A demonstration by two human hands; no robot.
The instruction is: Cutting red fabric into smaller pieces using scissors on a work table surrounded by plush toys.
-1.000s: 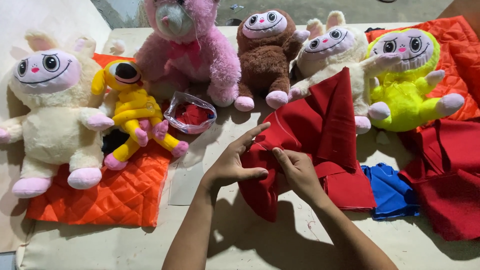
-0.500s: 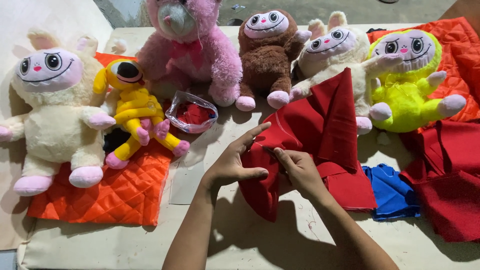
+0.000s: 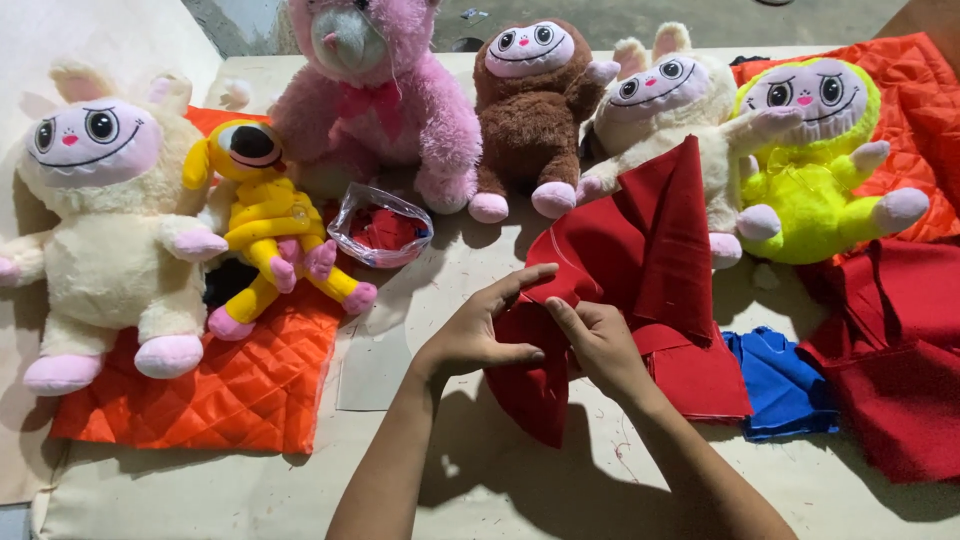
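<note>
Two hands pinch red cloth (image 3: 620,270) at surface centre: left hand (image 3: 480,335) flat-fingered, right hand (image 3: 595,340) gripping fold; loose grip risks fold slipping, seam misaligning

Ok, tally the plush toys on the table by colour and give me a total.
Cream: 2, cream toy at the left, cream toy at the back
Yellow: 1
Pink: 1
Brown: 1
Neon green: 1
Total: 6
</note>
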